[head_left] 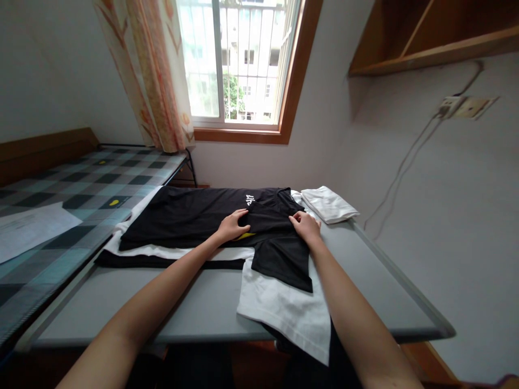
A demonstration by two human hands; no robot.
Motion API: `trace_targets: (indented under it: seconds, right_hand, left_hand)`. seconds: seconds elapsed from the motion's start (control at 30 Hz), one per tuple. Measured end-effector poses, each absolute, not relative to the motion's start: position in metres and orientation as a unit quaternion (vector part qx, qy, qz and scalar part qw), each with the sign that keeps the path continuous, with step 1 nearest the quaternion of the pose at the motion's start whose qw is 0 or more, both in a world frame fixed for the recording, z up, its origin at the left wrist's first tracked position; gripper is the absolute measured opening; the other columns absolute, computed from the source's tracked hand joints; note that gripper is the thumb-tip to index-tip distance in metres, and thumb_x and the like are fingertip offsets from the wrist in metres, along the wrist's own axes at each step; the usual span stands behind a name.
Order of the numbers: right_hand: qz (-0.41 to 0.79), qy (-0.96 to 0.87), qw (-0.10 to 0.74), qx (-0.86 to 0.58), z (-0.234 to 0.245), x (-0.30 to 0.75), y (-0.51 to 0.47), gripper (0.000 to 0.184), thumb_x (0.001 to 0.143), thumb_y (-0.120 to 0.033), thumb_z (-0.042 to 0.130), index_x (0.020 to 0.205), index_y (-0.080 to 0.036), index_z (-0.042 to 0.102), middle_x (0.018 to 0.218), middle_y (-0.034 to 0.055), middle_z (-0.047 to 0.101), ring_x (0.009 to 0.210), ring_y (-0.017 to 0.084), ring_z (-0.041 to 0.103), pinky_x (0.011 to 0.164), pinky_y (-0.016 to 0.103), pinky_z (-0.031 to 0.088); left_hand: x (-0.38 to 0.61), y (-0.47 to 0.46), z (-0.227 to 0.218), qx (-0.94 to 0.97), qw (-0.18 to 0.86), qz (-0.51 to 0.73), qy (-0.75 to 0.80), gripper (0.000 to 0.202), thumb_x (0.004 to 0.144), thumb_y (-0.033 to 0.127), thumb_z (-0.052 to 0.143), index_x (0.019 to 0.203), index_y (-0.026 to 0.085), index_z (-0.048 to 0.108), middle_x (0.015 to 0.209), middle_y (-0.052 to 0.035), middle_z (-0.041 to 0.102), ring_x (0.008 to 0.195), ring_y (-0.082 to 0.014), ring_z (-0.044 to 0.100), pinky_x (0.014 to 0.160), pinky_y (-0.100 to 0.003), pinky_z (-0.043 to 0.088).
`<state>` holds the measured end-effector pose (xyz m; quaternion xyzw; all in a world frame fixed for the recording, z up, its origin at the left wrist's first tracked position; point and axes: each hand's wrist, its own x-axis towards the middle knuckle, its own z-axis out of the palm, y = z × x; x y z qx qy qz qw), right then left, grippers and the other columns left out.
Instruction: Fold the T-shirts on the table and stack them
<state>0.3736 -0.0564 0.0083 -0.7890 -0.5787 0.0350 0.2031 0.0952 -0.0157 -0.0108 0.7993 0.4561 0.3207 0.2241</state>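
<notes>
A black T-shirt (190, 216) with white lettering lies spread on top of a pile of shirts on the grey table (194, 302). My left hand (233, 225) rests on the shirt near its middle, fingers bent and pressing the cloth. My right hand (306, 226) sits at the shoulder by the collar, fingers curled and pinching the black fabric. Under the black shirt lies a white T-shirt (284, 308) whose sleeve hangs over the table's near edge. Another dark garment shows beneath it at the left.
A folded white garment (329, 204) lies at the table's far right corner. A bed with a checked cover (81, 189) and a sheet of paper (28, 227) stands at the left. A curtained window, a wall shelf and a socket with cables are behind.
</notes>
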Motion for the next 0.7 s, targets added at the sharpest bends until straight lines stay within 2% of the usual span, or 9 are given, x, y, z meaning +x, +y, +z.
trace_targets:
  seconds: [0.17, 0.27, 0.43, 0.7]
  right_hand:
    - [0.046, -0.574, 0.215, -0.788, 0.011, 0.372, -0.057, 0.031, 0.089, -0.049, 0.052, 0.088, -0.024, 0.071, 0.097, 0.0070, 0.073, 0.098, 0.025, 0.063, 0.089, 0.039, 0.036]
    - [0.048, -0.569, 0.226, -0.789, 0.012, 0.372, -0.057, 0.031, 0.087, -0.050, 0.054, 0.087, -0.024, 0.072, 0.097, 0.0063, 0.073, 0.100, 0.026, 0.062, 0.090, 0.039, 0.035]
    - [0.041, -0.568, 0.245, -0.785, 0.009, 0.375, -0.056, 0.023, 0.087, -0.039, 0.054, 0.089, -0.024, 0.072, 0.097, 0.0058, 0.073, 0.102, 0.026, 0.060, 0.089, 0.039, 0.034]
    - [0.059, -0.552, 0.284, -0.782, 0.007, 0.376, -0.054, 0.029, 0.086, -0.046, 0.055, 0.089, -0.024, 0.073, 0.096, 0.0068, 0.073, 0.100, 0.026, 0.061, 0.089, 0.040, 0.035]
  left_hand:
    - [0.095, -0.012, -0.015, 0.795, 0.224, 0.336, 0.452, 0.064, 0.070, 0.023, 0.069, 0.132, 0.012, 0.057, 0.141, -0.0139, 0.054, 0.130, -0.0270, 0.051, 0.114, -0.039, 0.037]
    - [0.093, -0.008, -0.017, 0.792, 0.243, 0.347, 0.439, 0.066, 0.070, 0.020, 0.070, 0.133, 0.014, 0.056, 0.143, -0.0133, 0.052, 0.132, -0.0261, 0.049, 0.114, -0.040, 0.036]
    - [0.089, -0.003, -0.016, 0.786, 0.275, 0.369, 0.412, 0.067, 0.068, 0.018, 0.073, 0.133, 0.016, 0.056, 0.143, -0.0129, 0.052, 0.134, -0.0262, 0.046, 0.116, -0.043, 0.032]
    - [0.089, -0.003, -0.015, 0.770, 0.281, 0.391, 0.419, 0.067, 0.067, 0.016, 0.071, 0.132, 0.017, 0.057, 0.143, -0.0121, 0.052, 0.135, -0.0256, 0.046, 0.118, -0.043, 0.029]
